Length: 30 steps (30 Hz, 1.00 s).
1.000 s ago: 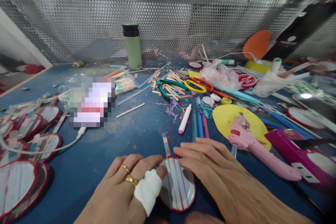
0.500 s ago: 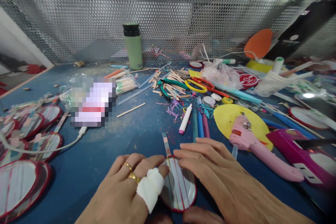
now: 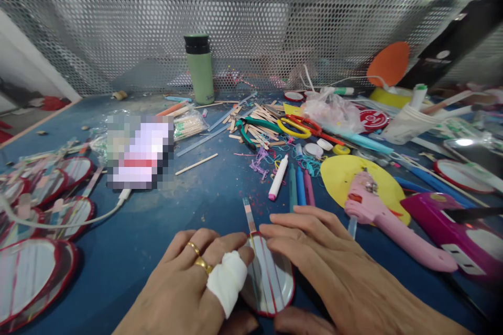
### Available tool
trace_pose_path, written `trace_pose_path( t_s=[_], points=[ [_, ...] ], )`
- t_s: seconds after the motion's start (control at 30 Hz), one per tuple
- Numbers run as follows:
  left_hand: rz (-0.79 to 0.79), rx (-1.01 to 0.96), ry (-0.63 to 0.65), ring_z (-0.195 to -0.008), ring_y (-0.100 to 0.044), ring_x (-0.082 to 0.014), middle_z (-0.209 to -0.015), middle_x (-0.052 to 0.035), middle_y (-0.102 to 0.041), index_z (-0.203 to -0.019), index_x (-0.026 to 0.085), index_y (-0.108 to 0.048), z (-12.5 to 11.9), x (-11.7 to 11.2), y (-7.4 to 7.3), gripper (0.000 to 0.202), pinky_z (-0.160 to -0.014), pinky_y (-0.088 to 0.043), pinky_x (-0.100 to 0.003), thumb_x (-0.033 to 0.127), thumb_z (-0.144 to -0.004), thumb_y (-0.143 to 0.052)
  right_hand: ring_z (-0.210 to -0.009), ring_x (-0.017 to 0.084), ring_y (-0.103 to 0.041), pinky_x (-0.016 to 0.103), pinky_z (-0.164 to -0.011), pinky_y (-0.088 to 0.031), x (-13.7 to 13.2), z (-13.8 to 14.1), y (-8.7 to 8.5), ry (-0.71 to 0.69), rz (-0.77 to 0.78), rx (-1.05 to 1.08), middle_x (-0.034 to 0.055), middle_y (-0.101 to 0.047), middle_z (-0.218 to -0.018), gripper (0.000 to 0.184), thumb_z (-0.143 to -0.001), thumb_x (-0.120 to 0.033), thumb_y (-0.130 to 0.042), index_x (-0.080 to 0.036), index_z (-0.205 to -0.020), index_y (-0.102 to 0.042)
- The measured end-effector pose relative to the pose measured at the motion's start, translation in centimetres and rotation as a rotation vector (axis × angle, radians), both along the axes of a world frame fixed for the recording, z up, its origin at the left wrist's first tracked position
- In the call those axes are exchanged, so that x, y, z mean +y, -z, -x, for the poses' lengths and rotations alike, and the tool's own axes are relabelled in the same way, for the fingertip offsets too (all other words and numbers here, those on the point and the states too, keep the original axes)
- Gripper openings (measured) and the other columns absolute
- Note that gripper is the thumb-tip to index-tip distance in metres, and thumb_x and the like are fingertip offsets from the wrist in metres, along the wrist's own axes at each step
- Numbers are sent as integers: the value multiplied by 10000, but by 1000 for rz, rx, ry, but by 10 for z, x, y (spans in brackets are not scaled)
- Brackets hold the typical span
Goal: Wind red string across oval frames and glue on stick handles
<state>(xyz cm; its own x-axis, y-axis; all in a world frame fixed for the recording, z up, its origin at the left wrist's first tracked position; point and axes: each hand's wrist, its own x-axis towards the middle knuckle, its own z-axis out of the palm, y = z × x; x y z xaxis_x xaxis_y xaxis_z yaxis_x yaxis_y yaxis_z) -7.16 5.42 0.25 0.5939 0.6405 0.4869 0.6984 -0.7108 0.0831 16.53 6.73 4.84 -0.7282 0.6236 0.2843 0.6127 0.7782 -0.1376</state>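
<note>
Here's our red-rimmed oval (image 3: 277, 282), flat on the tabletop (image 3: 157, 251), striped stick (image 3: 249, 215) jutting from its far edge. Left hand (image 3: 188, 282) and right hand (image 3: 322, 261) flank it, fingers loosely together; pinching or not, we can't tell. Looks like steadying; the next move probably calls for light, even pressure.
</note>
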Motion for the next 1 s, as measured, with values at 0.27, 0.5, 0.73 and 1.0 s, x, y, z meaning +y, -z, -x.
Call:
trace_pose_path(
  t_s=[0.27,0.5,0.73,1.0],
  points=[
    [10,-41,5,-908,-612,-181,-1104,-25,-724,-1205,231,-606,-1,1,-1,367,-789,-449,-317,448,-948,-459,-1158,233,-599,412,-1041,-446,-2,0,0,5,13,-3,109,-700,-1164,372,-925,-430,-578,-181,-1196,-630],
    [7,-1,-4,-917,-611,-186,-1114,-33,-719,-1232,238,-592,-1,0,1,417,-810,-459,-321,498,-925,-484,-1162,235,-602,413,-1042,-448,-2,1,0,25,19,-7,106,-694,-1186,355,-919,-394,-588,-181,-1200,-632],
    [-6,7,-4,-928,-609,-184,-1128,-26,-715,-1218,233,-599,0,1,0,412,-821,-447,-309,502,-938,-460,-1156,235,-609,402,-1045,-447,-2,1,-1,24,12,-19,98,-704,-1177,344,-915,-391,-584,-183,-1183,-638],
    [30,2,-13,-925,-603,-187,-1105,-23,-719,-1269,262,-566,0,-2,2,409,-824,-455,-317,477,-941,-450,-1151,258,-613,421,-1013,-459,-1,1,-1,10,-1,-4,98,-718,-1144,355,-902,-393,-590,-193,-1192,-641]
  ],
)
